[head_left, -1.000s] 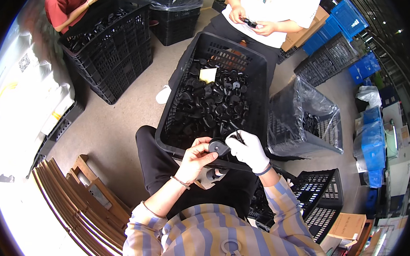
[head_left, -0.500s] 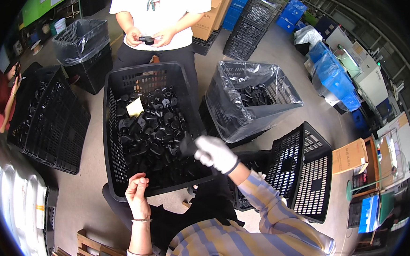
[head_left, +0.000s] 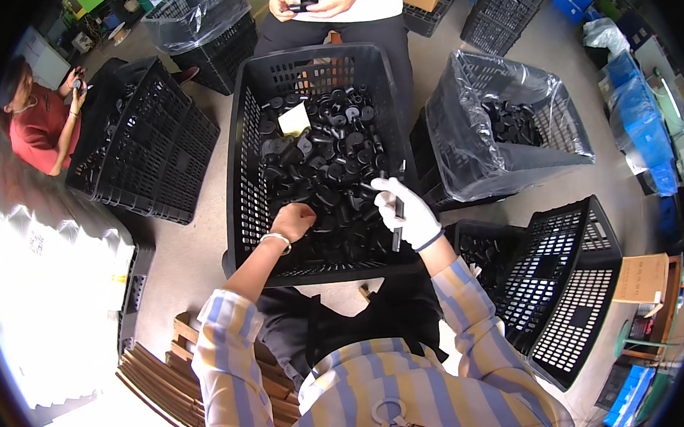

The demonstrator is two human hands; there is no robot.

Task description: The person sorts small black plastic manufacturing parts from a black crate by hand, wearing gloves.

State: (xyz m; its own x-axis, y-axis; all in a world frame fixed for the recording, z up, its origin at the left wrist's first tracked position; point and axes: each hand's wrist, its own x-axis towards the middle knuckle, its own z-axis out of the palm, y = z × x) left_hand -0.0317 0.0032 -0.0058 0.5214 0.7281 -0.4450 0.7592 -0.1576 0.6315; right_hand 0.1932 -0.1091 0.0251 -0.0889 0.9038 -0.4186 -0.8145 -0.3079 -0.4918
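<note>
Floor: a workshop floor crowded with black crates; I look straight down on it from the head camera.
Centre crate [head_left: 246,180]: a large black slatted crate right in front of me, heaped with small black plastic parts [head_left: 331,167]; a pale slip of paper [head_left: 294,119] lies on the heap near its far end.
Lined crate [head_left: 509,125]: to my right, a crate lined with clear plastic film holds a much smaller layer of the same black parts.
Other crates: an empty black crate [head_left: 573,278] tilts at my lower right; more crates stand at far left.
Co-workers: one person stands beyond the centre crate, hands on a black part [head_left: 307,3]; another in red sits at far left.
Left hand [head_left: 294,219]: bare, bracelet at the wrist, curled down into the heap with fingers closed; I cannot tell whether a part is inside.
Right hand [head_left: 406,209]: in a white glove, closed around a slim dark tool [head_left: 397,219], over the crate's near right corner.
Progress: I judge the work far from done, the centre crate being nearly full and the lined one holding few.
Hidden: the tool's tip and kind are too small to read; the parts blur into one dark mass.
</note>
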